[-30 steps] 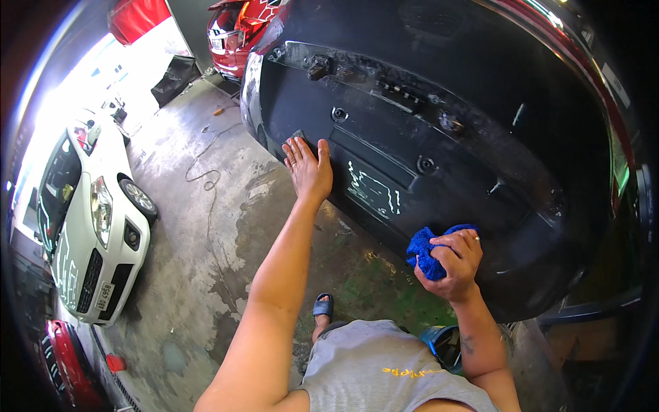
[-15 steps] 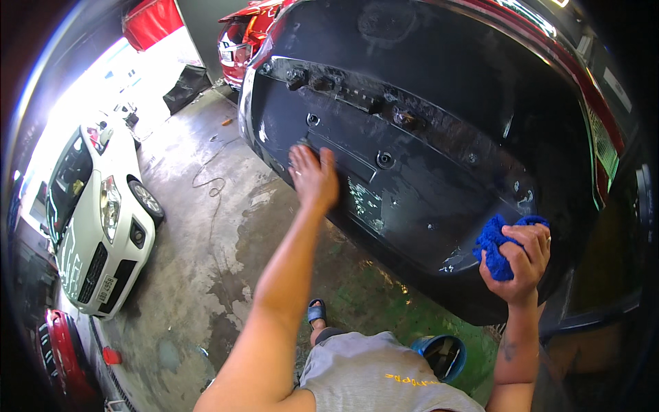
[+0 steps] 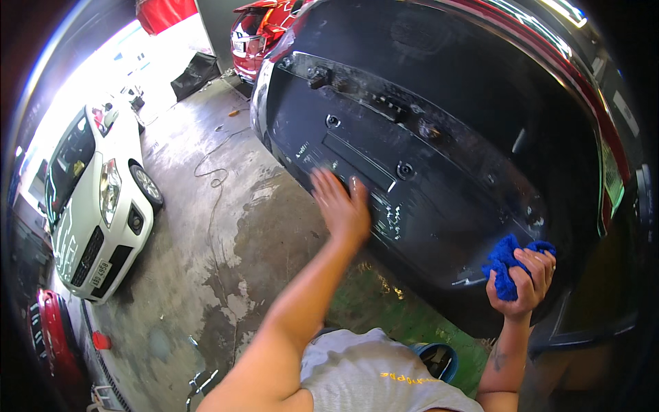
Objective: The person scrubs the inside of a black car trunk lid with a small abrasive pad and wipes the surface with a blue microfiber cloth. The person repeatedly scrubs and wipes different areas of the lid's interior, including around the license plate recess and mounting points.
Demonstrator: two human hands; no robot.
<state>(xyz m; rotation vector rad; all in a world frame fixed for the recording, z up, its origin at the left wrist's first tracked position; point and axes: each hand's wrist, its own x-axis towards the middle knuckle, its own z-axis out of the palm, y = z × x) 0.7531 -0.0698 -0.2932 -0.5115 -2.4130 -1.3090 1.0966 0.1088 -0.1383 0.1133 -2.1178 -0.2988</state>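
A dark tailgate panel (image 3: 453, 199) of a car, with wet white streaks on its lower part, fills the middle and right. My left hand (image 3: 343, 208) lies flat against it, fingers stretched out, just below the rectangular recess (image 3: 357, 161). Whether anything is under that palm is hidden. Further right, my right hand (image 3: 527, 278) is closed around a bunched blue cloth (image 3: 506, 271) at the panel's lower right corner.
A blue bucket (image 3: 449, 362) with things in it stands on the wet floor beneath the panel. To the left is a white car (image 3: 103, 213), with a thin hose or cord (image 3: 218, 182) on the concrete (image 3: 185, 288). A red car (image 3: 264, 38) stands behind.
My left hand has slid down and right along the panel, from beside the recess to below it. My right hand keeps its grip on the cloth. The whole view has shifted slightly.
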